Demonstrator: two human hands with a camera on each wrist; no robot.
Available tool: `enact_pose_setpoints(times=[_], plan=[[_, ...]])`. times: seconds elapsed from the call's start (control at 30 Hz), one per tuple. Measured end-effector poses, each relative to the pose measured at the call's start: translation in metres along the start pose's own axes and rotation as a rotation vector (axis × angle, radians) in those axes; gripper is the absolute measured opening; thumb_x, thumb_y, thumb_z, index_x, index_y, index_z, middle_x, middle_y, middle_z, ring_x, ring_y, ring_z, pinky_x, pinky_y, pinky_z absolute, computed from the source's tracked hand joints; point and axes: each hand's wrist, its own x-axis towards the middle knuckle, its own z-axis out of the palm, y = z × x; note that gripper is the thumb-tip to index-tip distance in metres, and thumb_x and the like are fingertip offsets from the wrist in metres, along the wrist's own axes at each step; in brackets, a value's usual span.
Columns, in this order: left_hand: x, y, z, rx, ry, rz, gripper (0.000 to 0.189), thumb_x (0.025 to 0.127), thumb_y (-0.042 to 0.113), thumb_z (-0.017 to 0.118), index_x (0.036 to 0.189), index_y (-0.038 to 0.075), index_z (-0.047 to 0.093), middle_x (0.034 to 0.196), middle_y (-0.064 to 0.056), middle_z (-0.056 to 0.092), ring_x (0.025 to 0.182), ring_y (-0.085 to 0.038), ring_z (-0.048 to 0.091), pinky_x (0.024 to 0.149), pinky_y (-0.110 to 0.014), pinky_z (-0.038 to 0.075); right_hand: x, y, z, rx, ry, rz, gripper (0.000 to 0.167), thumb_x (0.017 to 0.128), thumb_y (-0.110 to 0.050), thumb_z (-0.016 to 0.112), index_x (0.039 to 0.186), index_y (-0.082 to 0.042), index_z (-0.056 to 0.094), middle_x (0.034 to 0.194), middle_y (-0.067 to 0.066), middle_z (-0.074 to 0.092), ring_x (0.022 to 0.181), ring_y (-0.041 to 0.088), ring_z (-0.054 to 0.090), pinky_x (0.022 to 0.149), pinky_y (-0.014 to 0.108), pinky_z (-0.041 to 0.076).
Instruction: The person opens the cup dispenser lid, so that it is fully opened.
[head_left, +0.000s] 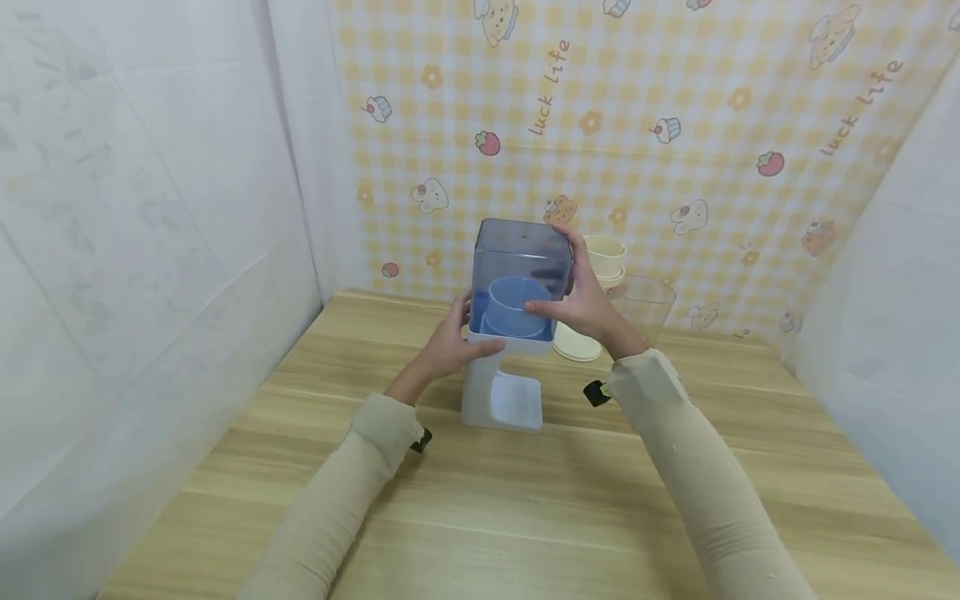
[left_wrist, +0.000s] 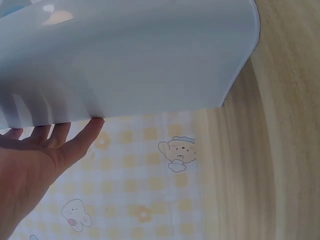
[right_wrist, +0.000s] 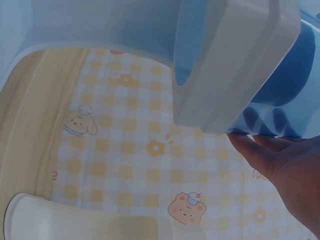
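Note:
In the head view a white tabletop dispenser stands upright on the table, with an open bay above its foot. On top is a clear bluish box, and a round blue cup shape shows through its wall. My left hand holds the left side where box and white body meet, thumb across the front. My right hand grips the box's right side, its thumb over the front face. In the right wrist view those fingertips press the clear wall beside the white collar.
Behind my right hand stands a cream-coloured dispenser with a round cream base. A clear container is beside it. The wooden table meets a yellow checked cloth at the back and white sheets at the sides.

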Motion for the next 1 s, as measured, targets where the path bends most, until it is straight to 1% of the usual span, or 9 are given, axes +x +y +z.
enact_pose_setpoints(times=[0.13,0.23,0.33,0.47,0.6,0.7,0.8,0.9,1.0], plan=[[-0.001,-0.003,0.001,0.001,0.023,0.021,0.124,0.067,0.076,0.074,0.158,0.017,0.014,0.153,-0.02,0.038,0.138,-0.036,0.04,0.103,-0.054,0.044,0.0,0.001,0.002,-0.015,-0.013,-0.016,0.109,0.075,-0.008,0.086,0.152,-0.02,0.01,0.144,0.016,0.035,0.122,0.039,0.049,0.097,0.06,0.045],[-0.002,-0.005,0.002,0.004,0.041,0.033,0.127,0.065,0.08,0.072,0.158,0.016,0.015,0.15,-0.021,0.042,0.136,-0.036,0.043,0.103,-0.054,0.044,-0.001,0.0,0.003,-0.023,-0.034,-0.049,0.106,0.075,-0.002,0.085,0.15,-0.014,0.011,0.141,0.022,0.037,0.119,0.045,0.051,0.093,0.063,0.047],[0.0,-0.008,0.003,0.017,0.054,0.043,0.128,0.063,0.083,0.07,0.158,0.015,0.017,0.148,-0.02,0.046,0.133,-0.034,0.046,0.1,-0.052,0.047,-0.004,-0.011,0.005,-0.043,-0.041,-0.078,0.103,0.075,-0.002,0.085,0.147,-0.008,0.011,0.138,0.025,0.037,0.117,0.049,0.051,0.091,0.065,0.047],[0.001,-0.009,0.005,0.031,0.066,0.073,0.122,0.067,0.081,0.069,0.157,0.014,0.02,0.143,-0.02,0.05,0.128,-0.033,0.051,0.097,-0.05,0.049,-0.007,-0.027,0.009,-0.064,-0.024,-0.088,0.099,0.075,-0.003,0.085,0.145,-0.005,0.014,0.136,0.025,0.038,0.115,0.048,0.052,0.091,0.064,0.047],[-0.004,-0.008,0.002,0.042,0.099,0.068,0.123,0.065,0.082,0.07,0.156,0.014,0.022,0.14,-0.021,0.053,0.125,-0.034,0.053,0.096,-0.053,0.049,-0.005,-0.029,0.013,-0.031,-0.036,-0.087,0.099,0.074,0.0,0.085,0.144,-0.005,0.016,0.138,0.024,0.038,0.116,0.048,0.05,0.092,0.063,0.047],[-0.005,-0.007,0.0,0.046,0.106,0.06,0.124,0.064,0.082,0.07,0.156,0.014,0.022,0.138,-0.021,0.055,0.123,-0.034,0.055,0.095,-0.052,0.05,-0.001,-0.019,0.012,-0.031,-0.036,-0.082,0.1,0.073,0.002,0.085,0.145,-0.006,0.016,0.139,0.022,0.037,0.117,0.045,0.05,0.093,0.058,0.047],[-0.003,-0.005,0.0,0.028,0.083,0.057,0.12,0.067,0.079,0.071,0.157,0.018,0.021,0.138,-0.019,0.054,0.123,-0.032,0.054,0.094,-0.051,0.051,0.003,-0.008,0.006,-0.054,-0.016,-0.082,0.102,0.071,0.001,0.087,0.145,-0.007,0.017,0.139,0.02,0.038,0.117,0.04,0.051,0.094,0.055,0.047],[-0.001,-0.004,0.002,-0.005,0.062,0.043,0.118,0.066,0.075,0.075,0.157,0.022,0.021,0.14,-0.016,0.052,0.124,-0.031,0.052,0.095,-0.051,0.051,0.004,0.0,0.001,-0.087,0.002,-0.091,0.103,0.071,-0.005,0.089,0.146,-0.01,0.018,0.14,0.02,0.038,0.118,0.038,0.05,0.093,0.055,0.047],[0.0,-0.003,0.003,-0.031,0.05,0.025,0.119,0.065,0.072,0.078,0.157,0.024,0.02,0.143,-0.015,0.049,0.128,-0.031,0.048,0.097,-0.053,0.048,0.004,0.003,-0.002,-0.109,0.021,-0.103,0.102,0.073,-0.015,0.09,0.147,-0.013,0.021,0.141,0.017,0.038,0.12,0.035,0.048,0.094,0.058,0.045]])
